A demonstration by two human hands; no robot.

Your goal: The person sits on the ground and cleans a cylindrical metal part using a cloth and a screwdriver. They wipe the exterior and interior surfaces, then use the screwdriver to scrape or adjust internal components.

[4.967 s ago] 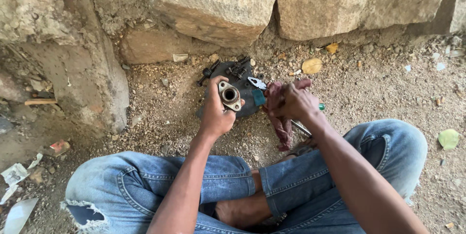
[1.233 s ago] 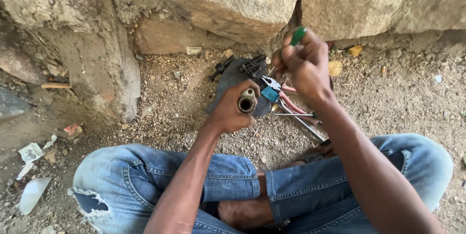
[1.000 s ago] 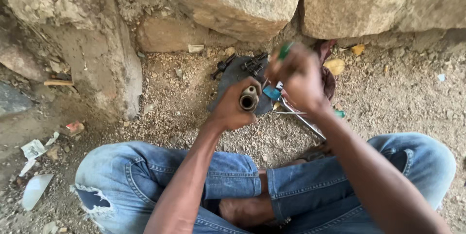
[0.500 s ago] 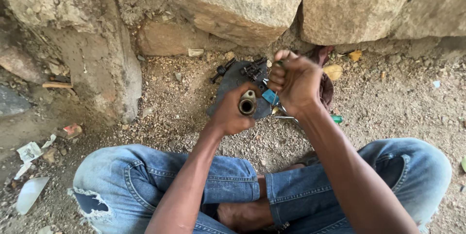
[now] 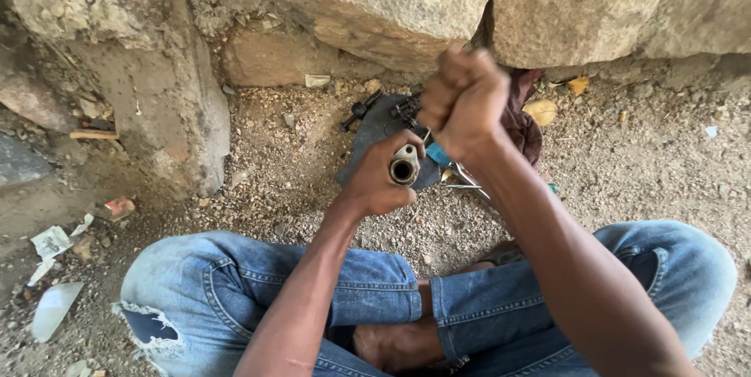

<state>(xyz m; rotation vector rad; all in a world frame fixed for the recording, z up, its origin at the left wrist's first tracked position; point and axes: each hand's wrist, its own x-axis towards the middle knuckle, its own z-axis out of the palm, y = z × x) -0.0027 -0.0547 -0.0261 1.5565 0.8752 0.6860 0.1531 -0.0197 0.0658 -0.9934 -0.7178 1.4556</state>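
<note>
I sit cross-legged on gravelly ground facing a stone wall. My left hand (image 5: 375, 181) grips a small metal part with a round bore (image 5: 404, 167), the opening turned up toward me. My right hand (image 5: 465, 103) is a tight fist just above and to the right of that part; the green-handled tool seen in it earlier is hidden inside the fist. Under both hands lies a dark mat (image 5: 374, 133) with black bolts (image 5: 360, 109) on it.
A maroon rag (image 5: 522, 120) lies right of the mat, with a blue piece (image 5: 438, 155) and thin metal tools (image 5: 468, 183) beside it. Large stones (image 5: 391, 1) form the wall behind. Paper scraps (image 5: 52, 241) litter the ground on the left. My knees (image 5: 235, 283) frame the near side.
My right hand picked up a green-handled tool, then came down and closed into a fist over the metal part. The left hand kept holding the part in place.
</note>
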